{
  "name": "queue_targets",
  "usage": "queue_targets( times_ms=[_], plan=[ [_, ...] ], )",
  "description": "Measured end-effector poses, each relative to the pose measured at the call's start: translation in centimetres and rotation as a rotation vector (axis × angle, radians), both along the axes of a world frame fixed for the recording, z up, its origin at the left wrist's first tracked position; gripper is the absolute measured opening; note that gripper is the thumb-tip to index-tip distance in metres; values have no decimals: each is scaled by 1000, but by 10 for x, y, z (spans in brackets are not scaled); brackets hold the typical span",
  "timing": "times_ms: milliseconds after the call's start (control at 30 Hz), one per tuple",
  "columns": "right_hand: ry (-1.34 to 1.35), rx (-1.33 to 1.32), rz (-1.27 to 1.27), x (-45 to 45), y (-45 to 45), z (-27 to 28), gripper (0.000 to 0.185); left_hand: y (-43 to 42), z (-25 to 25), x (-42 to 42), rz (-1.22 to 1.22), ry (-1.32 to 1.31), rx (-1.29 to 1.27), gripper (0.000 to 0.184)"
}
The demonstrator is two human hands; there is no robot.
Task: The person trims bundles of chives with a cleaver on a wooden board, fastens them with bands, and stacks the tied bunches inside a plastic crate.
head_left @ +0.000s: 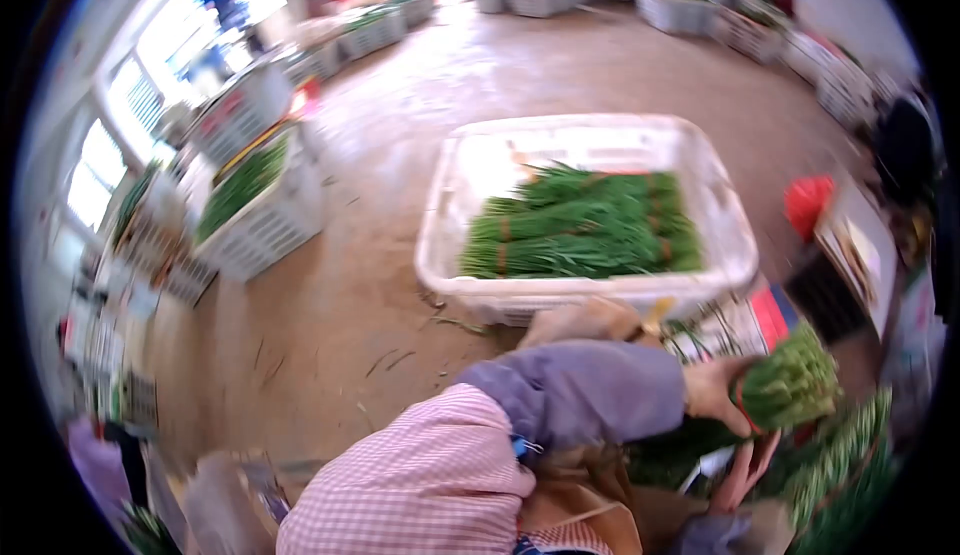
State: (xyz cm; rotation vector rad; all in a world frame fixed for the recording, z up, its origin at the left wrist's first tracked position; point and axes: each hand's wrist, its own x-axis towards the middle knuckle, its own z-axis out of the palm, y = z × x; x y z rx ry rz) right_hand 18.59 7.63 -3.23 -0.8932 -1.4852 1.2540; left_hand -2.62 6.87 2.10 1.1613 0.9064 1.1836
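Item: one bundle of long green stalks (800, 380), bound with a red band (740, 405). Location: low on the person's right, beyond the near right corner of the white crate (585, 290) and outside it. Paler end faces outward; the remainder is partly hidden by hands and sleeve.

Left hand (712, 391): closed around the bundle beside the band, thumb and fingers wrapping it.

Right hand (742, 475): open, fingers extended, just below the bundle; whether the fingertips touch it cannot be told.

Handling, as judged: light for its bulk; soft and springy, firmer where tied, limp toward the leafy part. Single stalks likely bruise or snap under a hard squeeze, and may slide lengthwise if the band is loose. Possibly slick if damp; moisture cannot be told. Best hold: full hand at or beside the band, with a second palm supporting the free length. Poor hold: leaf tips alone, or a few outer stalks.

Adjacent stock: further greens (845, 465) at lower right, near the right hand; printed sheet (728, 325) between the white crate and the bundle.

Other stock: banded bundles (590, 225) lying side by side in the white crate, on the brown floor (380, 165); slatted crate (265, 240) of greens at left.
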Motion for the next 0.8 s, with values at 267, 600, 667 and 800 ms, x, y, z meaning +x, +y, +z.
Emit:
queue_targets(
  times_ms=[267, 600, 667, 800],
  plan=[
    [-172, -159, 125, 21, 14, -73, 89, -2, 4, -1, 59, -366, -1, 89],
    [2, -286, -165, 6, -2, -87, 85, -13, 12, -8, -10, -285, -51, 94],
    [-10, -268, -152, 12, -2, -79, 83, -5, 5, -6, -71, -316, 6, 98],
    [-61, -192, -180, 15, 0, -68, 71, -4, 13, -15, -137, -240, 68, 103]
  ],
)
